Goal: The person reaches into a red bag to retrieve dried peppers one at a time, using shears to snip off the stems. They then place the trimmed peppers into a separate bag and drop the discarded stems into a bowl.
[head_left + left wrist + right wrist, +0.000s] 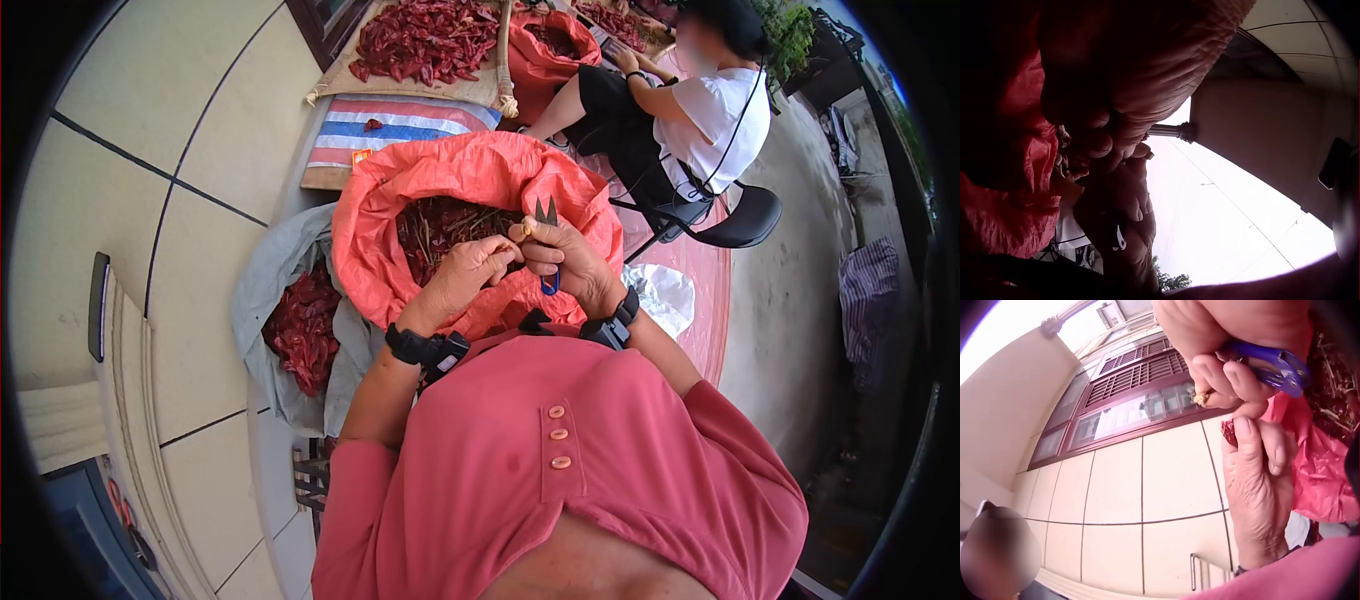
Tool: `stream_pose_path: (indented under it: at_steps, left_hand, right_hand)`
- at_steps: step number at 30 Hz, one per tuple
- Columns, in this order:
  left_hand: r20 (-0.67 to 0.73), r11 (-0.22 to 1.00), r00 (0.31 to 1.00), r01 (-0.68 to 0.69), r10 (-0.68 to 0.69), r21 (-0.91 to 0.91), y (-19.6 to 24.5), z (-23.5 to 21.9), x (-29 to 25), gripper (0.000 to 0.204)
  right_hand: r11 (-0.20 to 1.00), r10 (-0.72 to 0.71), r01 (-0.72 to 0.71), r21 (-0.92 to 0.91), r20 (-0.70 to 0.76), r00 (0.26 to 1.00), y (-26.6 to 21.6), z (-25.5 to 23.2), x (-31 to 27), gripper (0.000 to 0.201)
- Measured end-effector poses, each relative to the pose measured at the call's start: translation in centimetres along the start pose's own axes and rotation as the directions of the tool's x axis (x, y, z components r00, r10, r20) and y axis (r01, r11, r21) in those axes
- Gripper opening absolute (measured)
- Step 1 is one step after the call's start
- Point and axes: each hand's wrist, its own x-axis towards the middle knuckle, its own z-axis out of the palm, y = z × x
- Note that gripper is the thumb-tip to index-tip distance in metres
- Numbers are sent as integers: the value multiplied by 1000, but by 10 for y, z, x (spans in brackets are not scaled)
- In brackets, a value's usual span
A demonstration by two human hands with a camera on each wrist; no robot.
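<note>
Over the mouth of a big red woven sack, both hands meet with fingertips close together. The left hand pinches a small dried red chili between thumb and finger. In the right hand is a pair of small snips with a blue handle. Their pointed blades rise above the fingers in the head view. A small yellowish bit shows at the right hand's fingertips. Dried stems and red chilies lie inside the sack below. The left wrist view is dark.
A grey sack with red chilies stands at the left. Beyond are a striped sheet and a mat heaped with chilies. A person sits on a black chair at the right, near another red sack.
</note>
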Motion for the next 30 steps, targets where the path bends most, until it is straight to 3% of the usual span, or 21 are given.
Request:
stream_pose_path:
  at_steps: [2,4,5,7,9,11,13,14,17,18,19,23,25,26,30]
  left_hand:
    - [-9,998,999,34,-34,59,-4,-7,-4,22]
    - [-212,991,976,74,-49,110,-7,-14,-23,21]
    - [-312,986,948,101,-56,131,-10,-19,-36,21]
    - [-534,965,844,102,44,241,-33,-43,-68,22]
    - [-692,899,718,351,-79,263,-79,-77,-108,22]
    - [-739,708,674,524,-5,474,-110,-105,-148,24]
    - [-776,531,631,649,24,545,-129,-124,-175,25]
    - [-782,486,621,698,-48,525,-143,-134,-187,31]
    - [-807,150,531,803,257,577,-121,-125,-176,36]
    - [-815,322,512,749,271,579,-116,-129,-166,39]
    - [-741,399,549,625,387,671,-110,-131,-152,35]
    - [-490,570,796,230,355,788,-104,-85,-87,20]
    - [-439,653,892,268,109,708,-123,-63,-59,16]
    - [-408,615,912,296,46,731,-147,-57,-48,19]
    - [-414,444,892,450,-182,775,-201,-39,-17,26]
  right_hand:
    - [999,-33,33,-36,-5,999,3,-7,-3,17]
    - [958,-209,180,-222,-113,971,-9,-11,-17,16]
    - [947,-283,246,-205,-175,943,-12,-29,-22,13]
    - [836,-489,303,-458,-369,790,-18,-57,-40,11]
    - [797,-537,197,-570,-521,664,-15,-93,-63,13]
    - [786,-552,94,-610,-626,550,-3,-125,-82,12]
    - [781,-575,47,-623,-687,445,20,-163,-90,12]
    - [783,-566,15,-622,-702,433,31,-180,-93,11]
    - [784,-545,-57,-618,-730,414,57,-220,-94,12]
    - [785,-537,-70,-616,-732,419,65,-229,-94,12]
    - [785,-530,-82,-614,-734,425,69,-234,-95,12]
    - [863,-410,-71,-500,-775,482,71,-229,-95,17]
    - [882,-370,-77,-465,-785,497,71,-227,-95,19]
    - [891,-350,-83,-447,-790,503,71,-226,-97,20]
    - [927,-329,-8,-375,-822,465,76,-206,-94,20]
